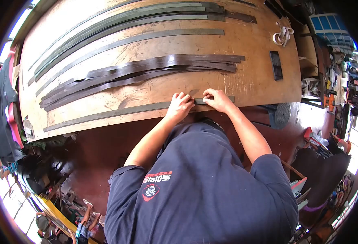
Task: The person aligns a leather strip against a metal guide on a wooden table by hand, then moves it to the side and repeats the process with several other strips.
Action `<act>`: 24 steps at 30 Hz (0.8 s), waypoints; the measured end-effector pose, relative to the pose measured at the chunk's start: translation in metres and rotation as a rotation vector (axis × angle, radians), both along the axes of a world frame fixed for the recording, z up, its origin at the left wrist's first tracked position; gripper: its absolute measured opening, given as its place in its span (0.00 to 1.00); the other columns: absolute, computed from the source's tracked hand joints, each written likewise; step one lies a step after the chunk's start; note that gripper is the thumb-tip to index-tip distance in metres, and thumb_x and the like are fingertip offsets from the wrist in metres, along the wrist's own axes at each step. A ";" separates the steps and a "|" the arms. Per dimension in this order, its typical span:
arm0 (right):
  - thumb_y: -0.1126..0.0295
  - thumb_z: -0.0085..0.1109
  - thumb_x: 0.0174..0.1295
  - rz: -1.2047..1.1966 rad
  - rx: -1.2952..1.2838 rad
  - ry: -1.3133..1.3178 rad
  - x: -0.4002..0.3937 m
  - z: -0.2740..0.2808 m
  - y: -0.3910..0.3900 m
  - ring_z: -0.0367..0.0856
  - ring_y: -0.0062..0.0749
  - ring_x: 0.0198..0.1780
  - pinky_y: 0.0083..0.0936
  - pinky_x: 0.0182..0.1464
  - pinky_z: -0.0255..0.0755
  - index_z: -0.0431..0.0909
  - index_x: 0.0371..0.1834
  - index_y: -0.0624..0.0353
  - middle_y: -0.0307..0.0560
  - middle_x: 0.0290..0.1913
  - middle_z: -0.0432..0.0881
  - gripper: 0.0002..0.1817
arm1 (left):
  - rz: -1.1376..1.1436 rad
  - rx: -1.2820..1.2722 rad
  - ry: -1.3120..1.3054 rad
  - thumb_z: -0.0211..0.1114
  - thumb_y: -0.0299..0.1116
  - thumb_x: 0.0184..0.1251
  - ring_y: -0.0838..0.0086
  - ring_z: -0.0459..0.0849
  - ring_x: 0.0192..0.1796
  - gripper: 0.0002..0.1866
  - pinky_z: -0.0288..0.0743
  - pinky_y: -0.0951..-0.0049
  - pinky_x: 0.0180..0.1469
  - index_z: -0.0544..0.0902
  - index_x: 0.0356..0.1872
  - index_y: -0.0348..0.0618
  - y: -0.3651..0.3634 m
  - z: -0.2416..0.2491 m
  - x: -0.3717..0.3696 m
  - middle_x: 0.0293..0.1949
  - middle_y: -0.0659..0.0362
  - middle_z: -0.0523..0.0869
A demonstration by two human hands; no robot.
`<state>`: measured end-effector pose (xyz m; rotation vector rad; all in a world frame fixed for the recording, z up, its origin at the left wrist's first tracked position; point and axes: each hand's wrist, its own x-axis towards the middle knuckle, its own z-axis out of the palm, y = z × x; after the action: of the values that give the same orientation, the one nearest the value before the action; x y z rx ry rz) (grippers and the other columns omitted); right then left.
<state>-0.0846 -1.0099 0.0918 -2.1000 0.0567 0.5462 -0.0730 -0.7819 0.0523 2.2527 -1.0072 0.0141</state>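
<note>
A long grey-green strip (118, 112) lies along the near edge of the wooden table. My left hand (181, 106) is on it with curled fingers, closed on the strip near its right part. Just to the right, my right hand (216, 100) is bent in a pinch over the same strip; whatever is between its fingertips is too small to tell. A small gap separates the two hands, with dark material showing there. Beyond them lies a bundle of dark brown strips (146, 68), loosely stacked and wavy.
More grey-green strips (146, 15) lie at the table's far side. On the table's (260, 87) right are a dark rectangular block (275, 65) and a white looped band (282, 35). A round stool (280, 116) stands off the near right corner. People are at the lower left.
</note>
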 end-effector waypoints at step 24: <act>0.69 0.66 0.54 0.033 -0.099 -0.076 -0.010 0.001 -0.029 0.84 0.41 0.41 0.32 0.47 0.76 0.83 0.40 0.64 0.54 0.37 0.85 0.12 | 0.043 -0.028 0.020 0.69 0.35 0.53 0.64 0.77 0.47 0.12 0.66 0.61 0.52 0.86 0.39 0.46 -0.001 -0.001 -0.002 0.40 0.61 0.82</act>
<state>-0.0941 -1.0389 0.0928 -2.2202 0.0053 0.4919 -0.0751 -0.7828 0.0514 2.2439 -0.9426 0.0241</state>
